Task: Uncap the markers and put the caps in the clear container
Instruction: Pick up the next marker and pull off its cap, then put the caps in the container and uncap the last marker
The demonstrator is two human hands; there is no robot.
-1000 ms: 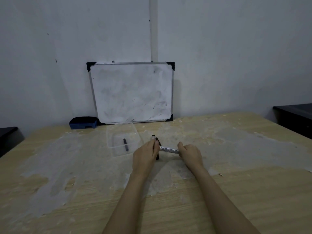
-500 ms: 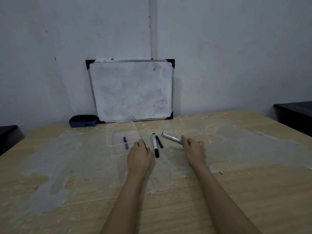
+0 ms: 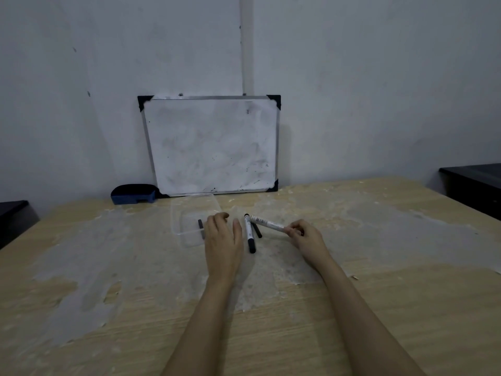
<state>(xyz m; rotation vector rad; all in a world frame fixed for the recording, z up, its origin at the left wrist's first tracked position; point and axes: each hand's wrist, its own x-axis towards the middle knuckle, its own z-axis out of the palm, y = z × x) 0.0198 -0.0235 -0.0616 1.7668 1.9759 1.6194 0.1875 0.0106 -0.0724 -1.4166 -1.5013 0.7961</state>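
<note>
My right hand (image 3: 303, 236) pinches one end of a white marker (image 3: 267, 225), which points up and left just above the table. A second marker (image 3: 249, 234) with a black cap lies between my hands, and a black marker (image 3: 257, 231) lies partly behind it. The clear container (image 3: 174, 221) sits left of them with one dark cap (image 3: 201, 228) inside. My left hand (image 3: 222, 240) reaches over the container's near right corner, fingers curled down and thumb spread. Whether it holds a cap is hidden.
A small whiteboard (image 3: 211, 145) leans on the wall at the back of the wooden table (image 3: 379, 308). A blue eraser (image 3: 134, 194) lies to its left. Dark furniture stands at the right (image 3: 474, 185) and left (image 3: 13, 218) edges.
My hands pulled apart at the white marker. The left hand moved left to the container's corner, and the right hand kept the marker and swung it up and right.
</note>
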